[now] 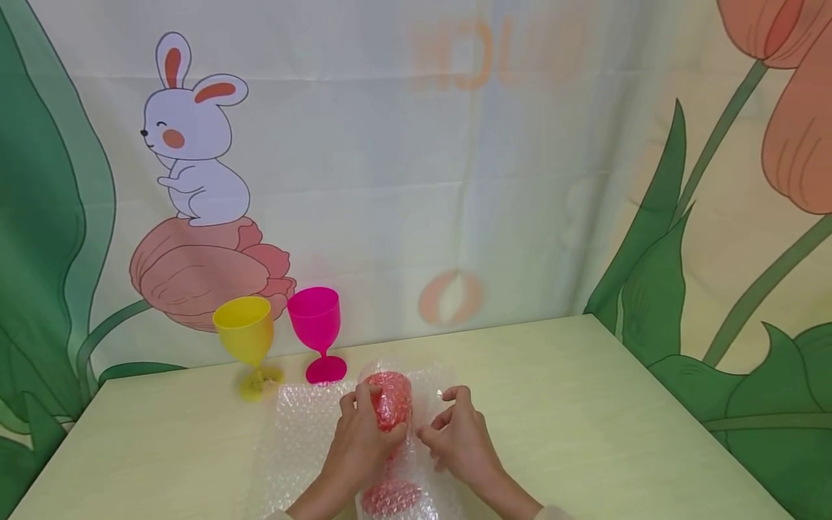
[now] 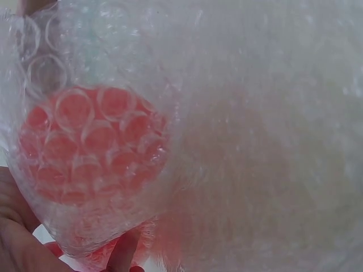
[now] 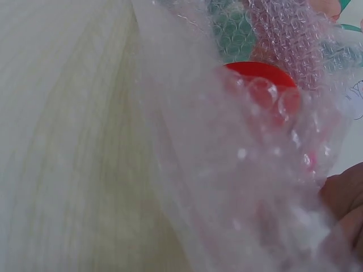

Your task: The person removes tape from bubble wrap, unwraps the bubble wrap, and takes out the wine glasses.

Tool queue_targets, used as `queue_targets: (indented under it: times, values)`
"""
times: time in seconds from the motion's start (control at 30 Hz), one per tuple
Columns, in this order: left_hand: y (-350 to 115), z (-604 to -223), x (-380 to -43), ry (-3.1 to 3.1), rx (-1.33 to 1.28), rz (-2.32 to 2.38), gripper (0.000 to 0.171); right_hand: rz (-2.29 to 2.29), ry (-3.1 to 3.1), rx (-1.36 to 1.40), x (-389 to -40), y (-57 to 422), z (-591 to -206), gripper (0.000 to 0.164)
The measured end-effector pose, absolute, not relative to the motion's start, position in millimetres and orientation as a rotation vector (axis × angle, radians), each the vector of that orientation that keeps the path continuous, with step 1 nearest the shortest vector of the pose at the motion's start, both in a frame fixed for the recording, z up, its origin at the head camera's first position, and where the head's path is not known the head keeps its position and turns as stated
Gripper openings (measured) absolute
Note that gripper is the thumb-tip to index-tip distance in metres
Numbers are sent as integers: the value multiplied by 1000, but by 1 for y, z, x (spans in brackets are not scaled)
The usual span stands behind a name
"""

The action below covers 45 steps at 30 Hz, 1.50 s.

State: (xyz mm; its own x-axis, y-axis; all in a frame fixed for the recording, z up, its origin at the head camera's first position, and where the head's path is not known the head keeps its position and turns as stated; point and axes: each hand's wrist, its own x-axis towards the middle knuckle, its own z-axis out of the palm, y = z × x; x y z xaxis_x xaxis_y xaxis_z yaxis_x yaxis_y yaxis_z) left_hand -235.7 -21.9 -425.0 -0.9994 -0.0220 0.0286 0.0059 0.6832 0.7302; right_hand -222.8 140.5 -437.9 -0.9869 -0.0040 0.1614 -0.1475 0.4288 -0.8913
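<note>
A red goblet (image 1: 393, 404) lies on the table in clear bubble wrap (image 1: 305, 426), its round foot (image 1: 391, 498) toward me. My left hand (image 1: 364, 433) grips the goblet's bowl through the wrap, thumb on the near side. Just to the right, my right hand (image 1: 461, 437) pinches the wrap's right part between thumb and curled fingers. Through the bubbles in the left wrist view, the red foot (image 2: 93, 144) shows as a disc. The right wrist view has the goblet's red rim (image 3: 264, 76) behind blurred wrap.
Behind the wrap, a yellow goblet (image 1: 245, 332) and a pink goblet (image 1: 316, 321) stand upright at the table's back left. A printed cloth with a rabbit (image 1: 198, 159) and tulips hangs behind the pale table (image 1: 585, 404).
</note>
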Motion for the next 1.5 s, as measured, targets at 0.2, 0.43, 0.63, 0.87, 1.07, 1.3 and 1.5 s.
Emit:
queue_targets:
  times: [0.2, 0.43, 0.63, 0.87, 1.07, 1.3, 1.5]
  values:
    - [-20, -424, -236, -2849, 47, -1235, 77, 1513, -2564, 165, -223, 142, -442, 62]
    - [-20, -426, -235, -2813, 83, -1243, 80, 1473, -2597, 132, -225, 143, -447, 55]
    - [-20, -429, -234, -2847, 106, -1222, 84, 1481, -2610, 116, -225, 141, -449, 54]
    - [-19, -430, -231, -2859, 61, -1103, 83, 1506, -2595, 94, -225, 140, -450, 51]
    - [-20, -430, -231, -2875, 42, -1019, 89, 1519, -2601, 81, -225, 139, -449, 48]
    - [-23, -431, -233, -2862, 52, -1059, 94, 1537, -2563, 98, -225, 140, -450, 46]
    - [-25, -430, -233, -2840, 63, -1108, 92, 1485, -2528, 145, -224, 141, -453, 40]
